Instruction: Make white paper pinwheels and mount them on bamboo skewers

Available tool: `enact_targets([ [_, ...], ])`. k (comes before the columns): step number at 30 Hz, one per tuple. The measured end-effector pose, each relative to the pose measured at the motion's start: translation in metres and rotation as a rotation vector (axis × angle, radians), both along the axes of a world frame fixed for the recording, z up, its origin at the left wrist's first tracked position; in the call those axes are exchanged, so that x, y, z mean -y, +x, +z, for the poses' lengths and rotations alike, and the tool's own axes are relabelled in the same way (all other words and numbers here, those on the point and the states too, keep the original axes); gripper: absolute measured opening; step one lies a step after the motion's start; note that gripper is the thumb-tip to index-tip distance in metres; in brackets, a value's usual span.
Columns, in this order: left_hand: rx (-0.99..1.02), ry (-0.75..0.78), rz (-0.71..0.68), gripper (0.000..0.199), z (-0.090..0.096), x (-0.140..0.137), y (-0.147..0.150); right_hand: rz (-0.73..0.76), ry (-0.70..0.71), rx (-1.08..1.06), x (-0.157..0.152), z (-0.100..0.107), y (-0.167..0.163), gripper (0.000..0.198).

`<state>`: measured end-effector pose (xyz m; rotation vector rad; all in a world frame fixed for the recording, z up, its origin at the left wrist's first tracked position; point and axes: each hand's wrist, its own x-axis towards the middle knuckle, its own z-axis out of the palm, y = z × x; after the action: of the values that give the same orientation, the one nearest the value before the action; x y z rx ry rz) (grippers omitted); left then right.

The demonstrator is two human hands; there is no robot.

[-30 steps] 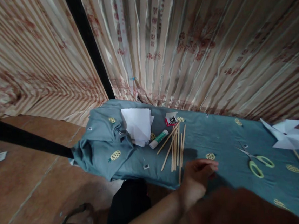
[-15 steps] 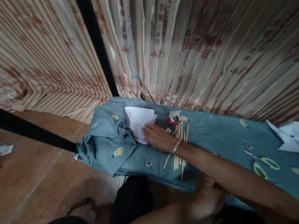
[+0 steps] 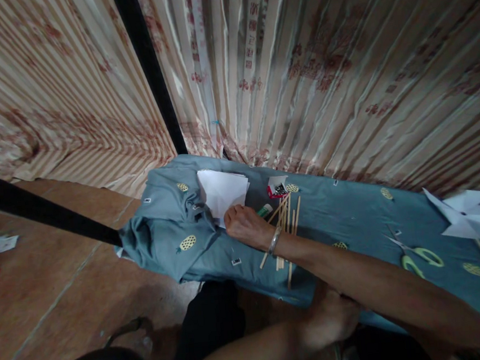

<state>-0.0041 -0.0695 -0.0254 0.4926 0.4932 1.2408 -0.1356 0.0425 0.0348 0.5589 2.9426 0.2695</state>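
My right hand [image 3: 246, 224], a metal bracelet at its wrist, rests at the lower edge of a stack of white paper [image 3: 223, 190]. Its fingers are curled in on the paper, their tips hidden from view. Close beside it lie a green glue stick [image 3: 264, 211] with a white cap and several wooden sticks [image 3: 288, 220]. Below my crossing right forearm is my left hand [image 3: 335, 312], its fingers curled and partly hidden. What it holds, if anything, I cannot make out.
A small red and white box [image 3: 276, 187] of dark metal bits stands behind the sticks. Green-handled scissors [image 3: 417, 256] and a white paper pinwheel [image 3: 473, 217] on a stick lie to the right on the blue-green cloth [image 3: 345, 215]. Black poles [image 3: 148, 64] stand before the curtain.
My right hand has drawn back slightly towards me over the paper, fingers more curled in. The glue stick now shows beside it. My left hand stays beneath the forearm. The view has shifted slightly.
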Motion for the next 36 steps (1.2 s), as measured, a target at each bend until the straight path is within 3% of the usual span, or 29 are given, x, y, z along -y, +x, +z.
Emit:
enact_targets([
  [7,-0.126,0.012,0.023,0.025,-0.005,-0.003,0.003,0.025,-0.021,-0.007,-0.007,0.007,0.003,0.024],
  [14,-0.493,-0.003,-0.068,0.009,-0.005,-0.012,-0.006,0.015,0.028,-0.069,-0.014,0.031,0.034,0.025],
  [17,-0.535,0.001,-0.078,0.012,-0.001,-0.013,-0.011,-0.089,0.005,-0.252,-0.012,0.043,0.081,0.024],
  [19,-0.581,0.008,-0.090,0.017,0.002,-0.014,-0.014,-0.162,-0.045,-0.484,-0.008,0.045,0.125,0.027],
  [24,-0.753,0.103,-0.108,0.017,0.012,-0.016,-0.026,-0.496,-0.176,-0.981,0.020,0.020,0.246,0.022],
  [26,-0.838,0.192,-0.102,0.014,0.018,-0.016,-0.032,-0.600,-0.251,-1.079,0.035,0.002,0.285,0.019],
  [29,-1.144,0.747,-0.065,0.016,0.028,-0.010,-0.041,-0.682,-0.373,-1.169,0.058,-0.025,0.325,0.018],
  [31,-1.266,0.999,-0.035,0.019,0.036,-0.004,-0.048,-0.729,-0.454,-1.178,0.072,-0.039,0.341,0.018],
  [33,-1.380,1.124,0.038,0.018,0.042,-0.002,-0.053,-0.772,-0.508,-1.178,0.083,-0.049,0.350,0.018],
  [36,-1.510,1.177,0.182,0.019,0.041,-0.009,-0.060,-0.781,-0.566,-1.203,0.095,-0.057,0.353,0.017],
])
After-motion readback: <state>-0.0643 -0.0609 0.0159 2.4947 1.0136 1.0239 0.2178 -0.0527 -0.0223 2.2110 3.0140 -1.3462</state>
